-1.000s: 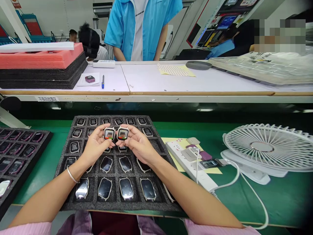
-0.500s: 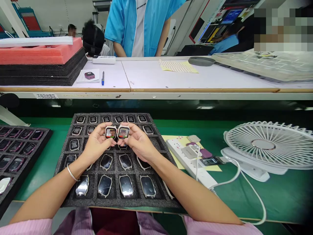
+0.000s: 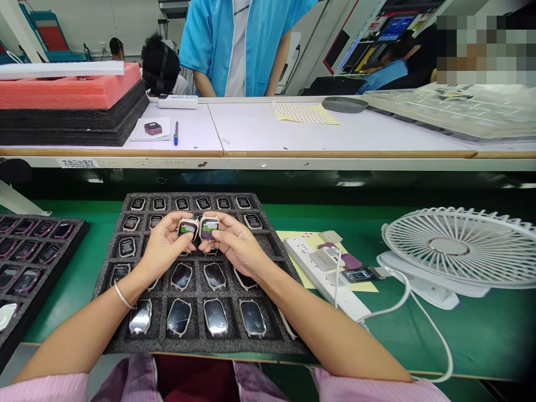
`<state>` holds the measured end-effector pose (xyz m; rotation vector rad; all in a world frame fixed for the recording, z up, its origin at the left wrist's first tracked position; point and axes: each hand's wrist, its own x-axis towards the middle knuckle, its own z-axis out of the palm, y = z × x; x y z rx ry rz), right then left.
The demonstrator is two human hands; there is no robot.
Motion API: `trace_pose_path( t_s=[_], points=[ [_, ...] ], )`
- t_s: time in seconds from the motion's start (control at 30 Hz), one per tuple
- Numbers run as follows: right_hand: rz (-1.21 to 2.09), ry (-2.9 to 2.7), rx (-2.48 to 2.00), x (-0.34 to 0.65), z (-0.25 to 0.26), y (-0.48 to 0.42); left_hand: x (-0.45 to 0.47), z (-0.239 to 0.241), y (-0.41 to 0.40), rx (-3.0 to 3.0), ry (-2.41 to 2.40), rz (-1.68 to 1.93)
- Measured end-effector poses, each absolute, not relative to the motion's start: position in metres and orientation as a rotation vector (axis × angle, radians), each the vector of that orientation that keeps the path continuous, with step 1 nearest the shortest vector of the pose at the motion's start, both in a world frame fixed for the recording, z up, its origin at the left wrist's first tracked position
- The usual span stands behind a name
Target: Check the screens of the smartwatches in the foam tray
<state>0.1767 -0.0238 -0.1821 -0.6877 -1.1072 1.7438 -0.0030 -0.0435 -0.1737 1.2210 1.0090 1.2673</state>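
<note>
My left hand [image 3: 164, 247] holds a small watch body [image 3: 187, 228] with a lit screen; a thin bracelet circles that wrist. My right hand [image 3: 237, 245] holds a second watch body [image 3: 209, 227], its screen lit too. The two watches sit side by side, nearly touching, above the middle of a black foam tray [image 3: 113, 290]. The tray's pockets hold several watch bodies: the far rows lie back side up, the near rows show dark glass faces.
A second black tray [image 3: 67, 257] of purple watches lies at the left. A white power strip [image 3: 335, 290], cable and small purple parts lie right of the tray, then a white desk fan [image 3: 460, 248]. Behind a raised white bench [image 3: 335, 137] stands a person in a blue coat [image 3: 247, 44].
Both hands have lowered slightly toward the tray. The two watch screens changed from a red-orange picture to a green and purple one.
</note>
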Motion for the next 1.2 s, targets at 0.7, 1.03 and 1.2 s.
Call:
trace_pose_path(
  t_s=[0.7, 1.03, 1.2],
  points=[
    [1.677, -1.164, -0.695, 0.1765, -0.1868, -0.0223, -0.003, -0.1739, -0.0438, 1.196, 0.998, 1.238],
    [1.696, -1.124, -0.68, 0.1761, -0.1892, -0.0203, -0.0034, -0.1716, -0.0428, 1.143, 1.001, 1.231],
    [1.701, -1.07, -0.706, 0.1736, -0.1809, -0.0214, -0.0022, -0.1669, -0.0441, 1.074, 0.992, 1.25]
  ],
)
